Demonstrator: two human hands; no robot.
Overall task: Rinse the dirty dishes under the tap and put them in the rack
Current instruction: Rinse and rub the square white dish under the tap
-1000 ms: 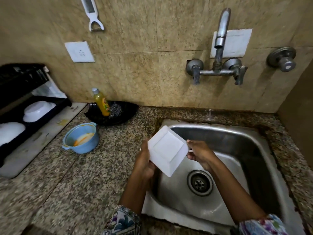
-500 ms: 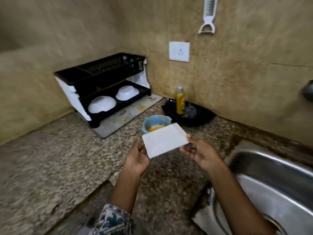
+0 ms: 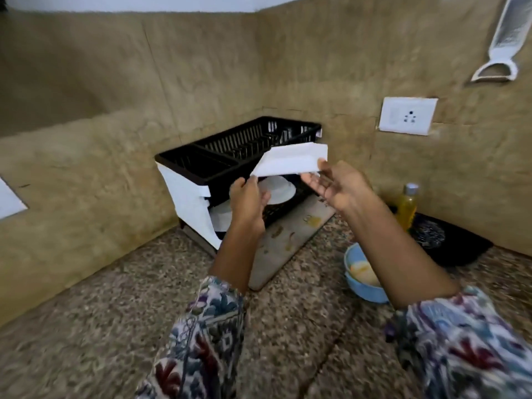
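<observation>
A white square dish [image 3: 290,162] is held up in front of the black two-tier dish rack [image 3: 230,156] in the corner. My left hand [image 3: 248,200] grips its lower left corner. My right hand [image 3: 335,184] holds its right edge with the fingers under it. The dish is upside down and tilted, level with the rack's upper tier. Two white bowls lie upside down on the lower tier; one [image 3: 280,191] shows between my hands, the other [image 3: 221,220] is partly hidden behind my left wrist. A blue bowl [image 3: 361,276] with yellowish residue stands on the counter under my right forearm.
The rack stands on a stained drip tray [image 3: 288,240] on the granite counter [image 3: 100,312]. A yellow soap bottle [image 3: 407,207] and a steel scrubber [image 3: 427,234] sit on a black dish at right. A wall socket [image 3: 407,116] and a hanging peeler [image 3: 503,38] are on the tiled wall.
Both hands carried the white square dish from over the sink leftwards and up to the rack. The view has swung left; the sink and tap are out of sight.
</observation>
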